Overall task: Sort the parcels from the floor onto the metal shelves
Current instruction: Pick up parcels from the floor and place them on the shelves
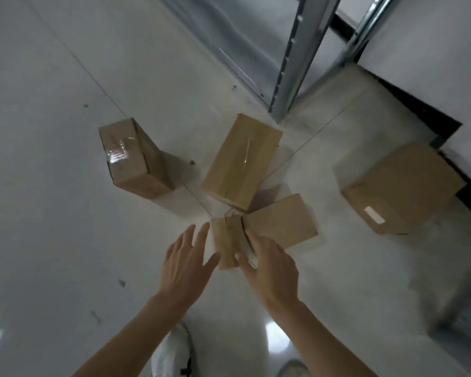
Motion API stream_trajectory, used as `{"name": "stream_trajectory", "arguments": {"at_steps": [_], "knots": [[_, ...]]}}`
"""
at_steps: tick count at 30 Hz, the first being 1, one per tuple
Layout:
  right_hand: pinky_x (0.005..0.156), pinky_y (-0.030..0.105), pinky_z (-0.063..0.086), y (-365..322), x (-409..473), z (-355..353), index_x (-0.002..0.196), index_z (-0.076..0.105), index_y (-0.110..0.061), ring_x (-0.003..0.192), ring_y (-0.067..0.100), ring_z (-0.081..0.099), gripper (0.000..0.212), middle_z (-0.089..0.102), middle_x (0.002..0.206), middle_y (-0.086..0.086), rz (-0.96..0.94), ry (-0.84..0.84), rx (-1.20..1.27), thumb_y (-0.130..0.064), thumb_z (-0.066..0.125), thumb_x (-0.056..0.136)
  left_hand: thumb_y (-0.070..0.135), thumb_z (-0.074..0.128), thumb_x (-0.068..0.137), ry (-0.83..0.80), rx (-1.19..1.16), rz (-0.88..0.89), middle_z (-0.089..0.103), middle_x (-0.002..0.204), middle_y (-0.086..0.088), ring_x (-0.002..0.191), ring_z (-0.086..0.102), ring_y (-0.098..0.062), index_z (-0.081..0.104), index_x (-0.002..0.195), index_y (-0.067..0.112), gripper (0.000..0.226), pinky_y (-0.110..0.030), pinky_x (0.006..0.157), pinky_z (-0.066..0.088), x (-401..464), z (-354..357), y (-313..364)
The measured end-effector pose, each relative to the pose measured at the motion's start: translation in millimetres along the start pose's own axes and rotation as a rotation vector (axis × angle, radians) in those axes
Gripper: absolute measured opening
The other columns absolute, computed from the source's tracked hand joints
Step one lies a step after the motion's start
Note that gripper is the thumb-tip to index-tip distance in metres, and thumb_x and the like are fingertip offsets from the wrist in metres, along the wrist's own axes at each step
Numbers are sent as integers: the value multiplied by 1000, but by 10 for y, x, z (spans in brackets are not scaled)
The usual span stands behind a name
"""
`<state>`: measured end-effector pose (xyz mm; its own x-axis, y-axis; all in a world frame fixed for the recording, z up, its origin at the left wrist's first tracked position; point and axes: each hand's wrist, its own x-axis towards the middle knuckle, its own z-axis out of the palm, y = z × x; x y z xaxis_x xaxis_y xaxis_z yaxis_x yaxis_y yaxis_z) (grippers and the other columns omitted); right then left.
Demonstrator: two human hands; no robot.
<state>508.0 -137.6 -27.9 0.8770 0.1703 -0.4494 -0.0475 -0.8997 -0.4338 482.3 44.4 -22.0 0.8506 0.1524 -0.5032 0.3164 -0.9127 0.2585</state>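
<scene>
Several brown cardboard parcels lie on the pale floor. The nearest parcel (278, 221) sits just in front of me, its taped end towards my hands. My left hand (186, 263) is spread flat beside that end, fingers straight, holding nothing. My right hand (269, 268) lies over the parcel's near corner with straight fingers; whether it touches is unclear. A larger parcel (241, 161) rests just beyond. A taped parcel (132, 159) stands to the left. Another parcel (400, 189) with a white label lies at the right. The metal shelf upright (291, 69) rises beyond the parcels.
The metal shelf's bottom edge (229, 61) runs along the floor at the top centre. A white wall (424, 55) with a dark baseboard closes the right side. My shoes (172, 355) show at the bottom. Open floor spreads to the left.
</scene>
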Motion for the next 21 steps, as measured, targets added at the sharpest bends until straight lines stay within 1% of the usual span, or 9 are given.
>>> {"name": "stream_trajectory", "arguments": {"at_steps": [3,5,7,9,13,16,18,19,21], "knots": [[108,40,49,69,220,344,155,37,-42,133,13,55,67,59,143,-15,-1,-11,18,-63,58,95,61,39,100,-7,-30,-2,19,167,-5,151,28,-22,2,161,32,77,-37,120,27,220,408,-88],[110,37,45,101,337,517,157,31,-42,134,12,53,72,56,146,-17,-16,-11,23,-61,60,95,62,38,100,-19,-63,-7,21,166,-5,149,31,-23,-4,160,35,79,-37,119,30,321,625,-148],[110,34,43,125,409,660,159,27,-41,133,10,53,72,57,144,-17,-23,-3,23,-56,60,97,67,33,97,-15,-113,-16,31,161,-4,143,41,-22,-3,159,37,78,-37,115,37,388,802,-202],[107,32,45,142,465,764,160,26,-41,131,9,54,73,59,141,-16,-24,4,21,-52,62,98,70,30,95,2,-170,-4,43,151,1,133,49,-18,2,158,37,76,-36,110,44,419,917,-224],[101,30,49,186,551,874,160,24,-43,127,9,54,76,62,136,-17,-11,-7,6,-48,66,97,59,40,100,7,-284,19,49,147,5,132,50,-16,-2,160,37,77,-34,105,46,440,1004,-229],[102,30,48,180,544,858,160,21,-45,133,8,50,74,58,142,-17,14,-26,66,-44,63,100,47,50,101,5,-372,52,53,144,3,123,57,-17,-3,159,40,80,-34,92,53,399,976,-212],[104,34,49,134,486,777,160,21,-46,137,8,47,73,52,149,-17,16,-27,129,-41,63,100,41,55,101,23,-384,60,53,146,3,123,58,-18,-5,159,42,83,-35,93,53,353,925,-202],[103,35,51,99,444,719,160,21,-47,136,8,50,74,52,149,-16,14,-19,158,-40,64,100,40,56,101,39,-382,59,52,147,3,124,58,-19,-7,159,43,86,-35,95,54,320,886,-196],[96,33,54,2,339,545,159,19,-50,126,7,57,75,56,143,-14,4,5,201,-41,64,100,37,60,100,83,-394,57,52,148,2,123,60,-19,-11,157,46,92,-34,94,54,228,733,-161]]}}
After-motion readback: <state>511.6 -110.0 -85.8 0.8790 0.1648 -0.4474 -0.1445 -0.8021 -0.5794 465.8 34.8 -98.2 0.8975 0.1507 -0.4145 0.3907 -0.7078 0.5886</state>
